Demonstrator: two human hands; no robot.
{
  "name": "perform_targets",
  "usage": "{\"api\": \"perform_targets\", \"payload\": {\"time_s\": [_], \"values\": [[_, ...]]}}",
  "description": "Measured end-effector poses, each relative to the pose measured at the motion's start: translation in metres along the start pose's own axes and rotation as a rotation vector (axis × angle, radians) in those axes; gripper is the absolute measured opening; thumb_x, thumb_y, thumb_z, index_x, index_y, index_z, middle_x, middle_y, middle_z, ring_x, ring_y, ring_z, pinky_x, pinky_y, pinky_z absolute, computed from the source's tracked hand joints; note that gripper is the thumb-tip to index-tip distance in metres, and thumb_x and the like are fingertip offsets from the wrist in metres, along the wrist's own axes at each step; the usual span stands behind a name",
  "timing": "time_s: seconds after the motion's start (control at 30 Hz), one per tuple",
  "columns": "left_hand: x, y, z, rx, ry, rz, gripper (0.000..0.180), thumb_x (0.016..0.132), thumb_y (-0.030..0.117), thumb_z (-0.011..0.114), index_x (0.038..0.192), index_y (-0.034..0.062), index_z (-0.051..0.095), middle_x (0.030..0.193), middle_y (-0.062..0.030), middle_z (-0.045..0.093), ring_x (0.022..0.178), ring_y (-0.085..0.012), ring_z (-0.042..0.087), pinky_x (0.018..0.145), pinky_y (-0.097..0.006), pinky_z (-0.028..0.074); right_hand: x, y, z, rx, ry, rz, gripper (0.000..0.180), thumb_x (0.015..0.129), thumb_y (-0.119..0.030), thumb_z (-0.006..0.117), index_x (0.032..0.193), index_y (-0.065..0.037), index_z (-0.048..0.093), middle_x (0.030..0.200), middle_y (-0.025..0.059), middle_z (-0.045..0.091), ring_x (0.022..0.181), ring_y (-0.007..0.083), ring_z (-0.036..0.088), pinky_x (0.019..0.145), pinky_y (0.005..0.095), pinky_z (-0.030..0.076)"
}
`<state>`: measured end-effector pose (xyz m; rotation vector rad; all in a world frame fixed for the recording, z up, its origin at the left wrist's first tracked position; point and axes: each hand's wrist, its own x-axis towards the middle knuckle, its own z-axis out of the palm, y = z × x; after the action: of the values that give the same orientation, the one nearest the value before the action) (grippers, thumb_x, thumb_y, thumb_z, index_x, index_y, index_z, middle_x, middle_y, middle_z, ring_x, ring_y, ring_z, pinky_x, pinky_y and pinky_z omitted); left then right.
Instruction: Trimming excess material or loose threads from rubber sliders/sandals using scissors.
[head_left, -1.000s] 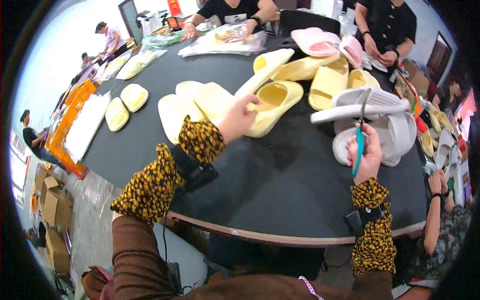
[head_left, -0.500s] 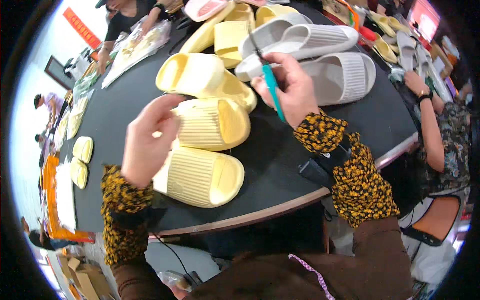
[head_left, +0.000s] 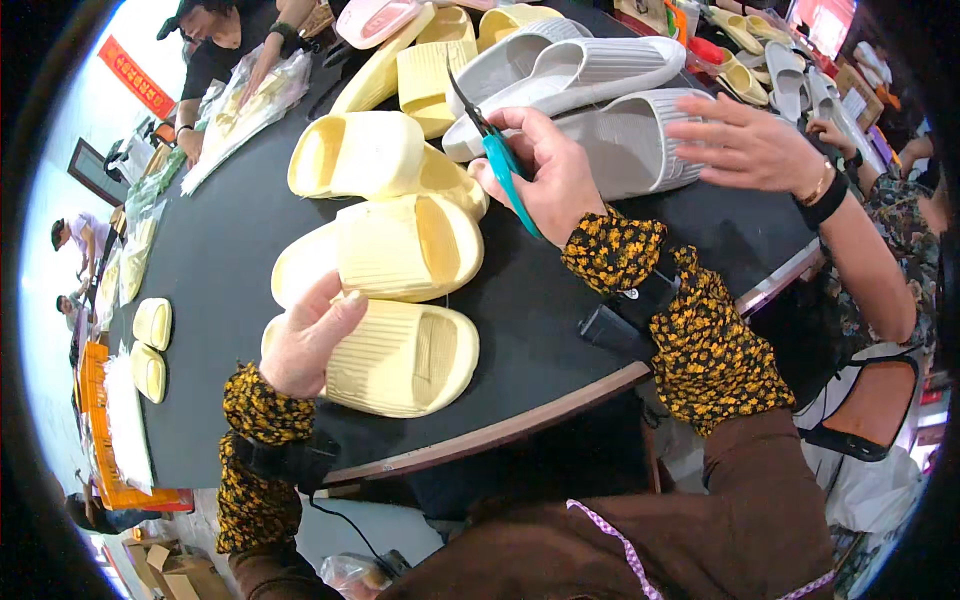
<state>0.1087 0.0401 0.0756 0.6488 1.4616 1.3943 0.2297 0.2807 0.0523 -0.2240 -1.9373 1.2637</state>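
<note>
Both forearms wear black sleeve covers [head_left: 700, 320] with an orange-yellow flower print, each with a black wrist strap [head_left: 630, 310] carrying a small black box, over brown clothing [head_left: 640, 540].
</note>
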Motion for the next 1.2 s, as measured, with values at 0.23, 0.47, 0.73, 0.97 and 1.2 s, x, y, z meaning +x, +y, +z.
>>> {"api": "perform_targets", "payload": {"time_s": [0.23,0.47,0.73,0.97,1.2], "values": [[0.059,0.028,-0.004,0.035,0.080,0.362,0.042,0.083,0.000,0.049,0.123,-0.0055,0.039,0.117,-0.0143,0.053,0.106,-0.0208,0.053,0.092,-0.034,0.042,0.004,-0.007,-0.002,0.163,0.062,-0.027,0.035,0.076,-0.010,0.066,0.106,-0.001,0.049,0.083,0.0104,0.065,0.077,0.0134,0.064,0.068,0.0261,0.049],[0.124,0.050,-0.013,0.006,0.149,0.326,0.040,0.083,0.005,0.053,0.122,-0.0010,0.043,0.109,-0.0124,0.058,0.094,-0.0200,0.059,0.080,-0.032,0.050,0.004,-0.009,0.003,0.125,0.050,-0.040,0.038,0.076,-0.005,0.065,0.108,0.000,0.046,0.081,0.0082,0.062,0.073,0.0092,0.060,0.065,0.0237,0.048],[0.132,0.059,-0.007,-0.187,0.113,0.575,0.043,0.084,-0.002,0.045,0.127,-0.0009,0.039,0.123,-0.0138,0.049,0.111,-0.0242,0.050,0.094,-0.036,0.042,0.005,-0.007,-0.001,0.182,0.065,-0.032,0.038,0.077,-0.008,0.066,0.108,0.000,0.046,0.075,0.0045,0.058,0.068,0.0056,0.054,0.063,0.0234,0.046],[0.093,0.076,-0.003,-0.127,0.203,0.658,0.049,0.083,-0.002,0.043,0.131,-0.0018,0.035,0.128,-0.0140,0.046,0.116,-0.0238,0.046,0.098,-0.034,0.038,0.004,0.000,0.001,0.175,-0.084,0.075,0.041,0.078,-0.006,0.066,0.113,-0.002,0.045,0.082,0.0033,0.055,0.075,0.0062,0.052,0.069,0.0226,0.044],[0.084,0.081,0.002,0.000,0.269,0.755,0.055,0.078,-0.003,0.046,0.132,-0.0035,0.035,0.133,-0.0110,0.041,0.123,-0.0231,0.040,0.103,-0.033,0.031,0.006,0.001,0.001,-0.028,-0.207,0.126,0.043,0.077,-0.010,0.067,0.113,-0.002,0.044,0.082,0.0044,0.054,0.074,0.0084,0.051,0.069,0.0246,0.044]]}}
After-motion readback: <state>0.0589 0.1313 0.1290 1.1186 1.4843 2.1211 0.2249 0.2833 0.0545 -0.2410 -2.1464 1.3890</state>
